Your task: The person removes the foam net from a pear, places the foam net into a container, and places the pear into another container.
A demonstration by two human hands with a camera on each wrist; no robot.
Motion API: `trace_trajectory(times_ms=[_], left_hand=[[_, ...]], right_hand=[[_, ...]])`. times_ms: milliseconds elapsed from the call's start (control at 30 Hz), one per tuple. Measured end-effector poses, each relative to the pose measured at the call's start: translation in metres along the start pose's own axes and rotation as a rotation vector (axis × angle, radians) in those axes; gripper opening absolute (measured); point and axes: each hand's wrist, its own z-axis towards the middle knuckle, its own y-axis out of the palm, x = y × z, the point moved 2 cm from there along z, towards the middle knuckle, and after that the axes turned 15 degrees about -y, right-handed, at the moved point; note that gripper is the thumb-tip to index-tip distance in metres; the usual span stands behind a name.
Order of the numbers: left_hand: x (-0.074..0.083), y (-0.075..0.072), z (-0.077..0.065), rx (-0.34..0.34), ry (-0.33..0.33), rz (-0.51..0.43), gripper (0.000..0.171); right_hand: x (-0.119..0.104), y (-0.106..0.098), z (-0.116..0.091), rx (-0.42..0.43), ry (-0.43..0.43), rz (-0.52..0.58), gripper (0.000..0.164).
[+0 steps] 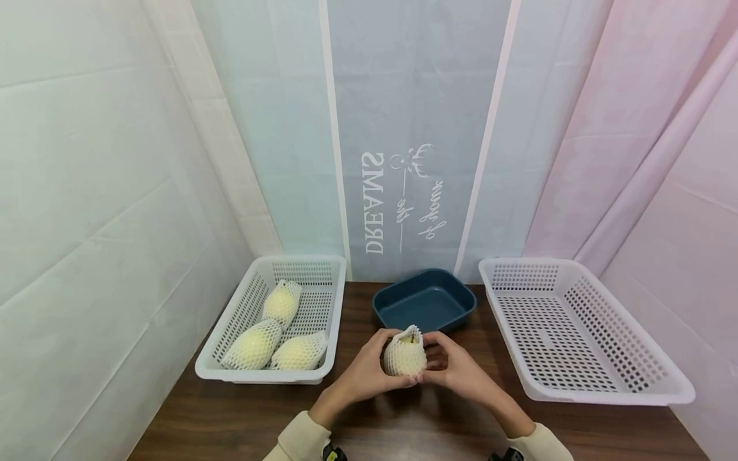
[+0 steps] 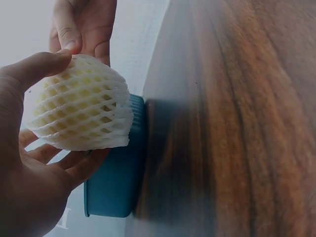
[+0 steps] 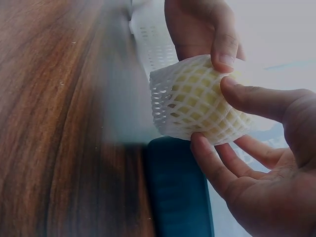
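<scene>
A pale yellow pear [image 1: 406,358] in a white foam net is held up between both hands, above the front of the table. Its dark stem shows at the open top of the net in the head view. My left hand [image 1: 368,370] grips it from the left, thumb on the near side and fingers round the far side. From the right, my right hand [image 1: 458,371] holds it between thumb and fingertips. In the right wrist view the two thumbs nearly meet on the net [image 3: 202,98]. Just behind the pear stands a dark blue basin [image 1: 426,306].
At the left, a white perforated basket [image 1: 337,320] holds three more netted pears [image 1: 252,347]. A larger white perforated basket [image 1: 582,339] stands at the right, its slotted floor showing. All rest on the dark wooden table [image 1: 230,416], with a printed curtain [image 1: 415,96] behind.
</scene>
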Motion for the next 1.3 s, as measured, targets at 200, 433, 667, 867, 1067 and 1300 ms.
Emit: trace_trajectory(times_ms=[200, 433, 667, 867, 1067, 1300], left_hand=[[-0.005, 0.002, 0.0, -0.012, -0.006, 0.019, 0.08], [-0.012, 0.006, 0.002, -0.015, 0.005, 0.053, 0.079], [-0.018, 0.01, 0.004, -0.021, 0.004, 0.08, 0.079], [-0.02, 0.012, 0.005, -0.032, 0.004, 0.074, 0.08], [-0.021, 0.013, 0.004, -0.05, -0.019, 0.073, 0.082], [-0.021, 0.013, 0.003, -0.088, -0.051, 0.082, 0.085]], right_hand=[[0.006, 0.003, -0.001, -0.006, -0.009, -0.001, 0.068], [0.013, 0.005, -0.002, -0.009, -0.015, -0.015, 0.065], [0.02, 0.006, -0.004, -0.007, -0.013, -0.017, 0.064], [0.023, 0.008, -0.004, -0.002, -0.014, -0.03, 0.064], [0.027, 0.009, -0.005, 0.005, -0.019, -0.058, 0.065], [0.029, 0.01, -0.005, 0.002, -0.011, -0.06, 0.065]])
